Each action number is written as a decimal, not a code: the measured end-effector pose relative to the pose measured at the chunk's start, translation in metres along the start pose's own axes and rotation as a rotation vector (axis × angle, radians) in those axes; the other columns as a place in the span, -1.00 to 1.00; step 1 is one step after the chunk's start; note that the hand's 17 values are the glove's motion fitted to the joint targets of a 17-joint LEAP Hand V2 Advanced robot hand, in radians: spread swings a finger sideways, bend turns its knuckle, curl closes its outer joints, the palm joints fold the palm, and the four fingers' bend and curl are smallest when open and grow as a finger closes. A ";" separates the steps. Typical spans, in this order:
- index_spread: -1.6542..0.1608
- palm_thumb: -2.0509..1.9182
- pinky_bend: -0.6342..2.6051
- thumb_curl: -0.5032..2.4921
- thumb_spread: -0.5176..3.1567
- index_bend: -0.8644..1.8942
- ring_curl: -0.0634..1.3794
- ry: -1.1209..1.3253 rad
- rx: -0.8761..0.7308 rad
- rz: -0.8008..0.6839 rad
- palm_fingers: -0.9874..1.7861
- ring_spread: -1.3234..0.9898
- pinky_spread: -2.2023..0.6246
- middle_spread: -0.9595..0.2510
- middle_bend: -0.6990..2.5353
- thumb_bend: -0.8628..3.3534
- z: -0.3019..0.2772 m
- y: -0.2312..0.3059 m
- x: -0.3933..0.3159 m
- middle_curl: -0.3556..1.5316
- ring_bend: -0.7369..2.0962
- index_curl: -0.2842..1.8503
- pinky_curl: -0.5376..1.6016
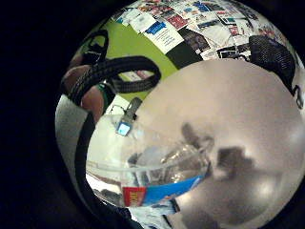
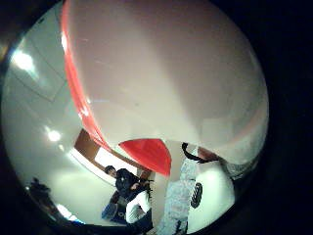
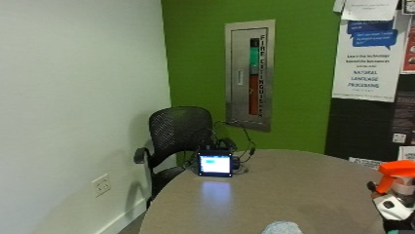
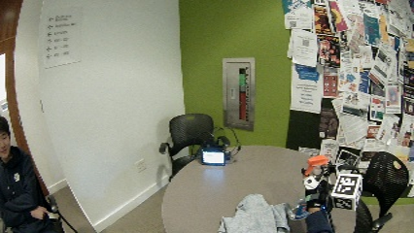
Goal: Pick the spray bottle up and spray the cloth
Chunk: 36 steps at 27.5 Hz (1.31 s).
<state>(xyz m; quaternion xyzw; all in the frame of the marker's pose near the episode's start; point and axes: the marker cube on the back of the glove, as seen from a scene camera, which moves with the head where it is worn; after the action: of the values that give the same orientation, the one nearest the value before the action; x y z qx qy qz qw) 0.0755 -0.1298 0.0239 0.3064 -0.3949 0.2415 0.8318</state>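
In the wide outside view a spray bottle with an orange head (image 4: 316, 162) stands upright at the right side of the round table (image 4: 213, 189). My gloved right hand (image 4: 315, 201) grips it below the head. Its clear body with a blue and red label (image 1: 162, 183) fills much of the little finger side palm view. The orange and white spray head (image 2: 146, 154) looms close in the thumb side palm view. In the outside view the orange head (image 3: 396, 172) shows at the right edge. A crumpled grey cloth (image 4: 255, 217) lies on the table just left of the bottle, and its tip (image 3: 282, 227) shows in the outside view.
A small device with a lit screen (image 3: 215, 164) and cables sits at the table's far edge. A black mesh chair (image 3: 178, 131) stands behind it by the green wall. Another black chair (image 4: 388, 179) stands to the right, under a wall of posters.
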 end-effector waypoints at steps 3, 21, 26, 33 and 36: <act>0.47 0.56 -0.39 -0.28 -0.29 -0.15 -0.43 0.001 0.028 0.014 0.40 0.03 0.59 0.49 -0.50 -0.59 -0.004 -0.004 0.002 -0.32 -0.24 -0.32 -0.15; 0.48 0.57 -0.36 -0.22 -0.45 -0.27 -0.29 -0.005 0.290 -0.054 0.70 -0.02 0.39 0.36 -0.23 -0.60 -0.106 -0.062 0.030 -0.13 -0.06 -0.32 -0.13; 0.48 0.57 -0.34 -0.21 -0.47 -0.25 -0.26 -0.004 0.297 -0.064 0.69 -0.01 0.37 0.36 -0.21 -0.60 -0.115 -0.060 0.032 -0.11 -0.02 -0.31 -0.12; 0.49 0.57 -0.32 -0.19 -0.48 -0.24 -0.24 -0.021 0.285 -0.092 0.68 -0.01 0.37 0.36 -0.19 -0.60 -0.114 -0.062 0.024 -0.08 0.00 -0.28 -0.10; 0.49 0.57 -0.31 -0.19 -0.49 -0.24 -0.23 -0.025 0.280 -0.099 0.67 -0.01 0.36 0.37 -0.18 -0.60 -0.114 -0.062 0.019 -0.07 0.01 -0.27 -0.09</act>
<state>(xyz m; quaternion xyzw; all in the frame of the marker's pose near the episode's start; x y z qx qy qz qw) 0.1847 -0.0902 -0.0374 0.4417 -0.3521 0.2490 0.7867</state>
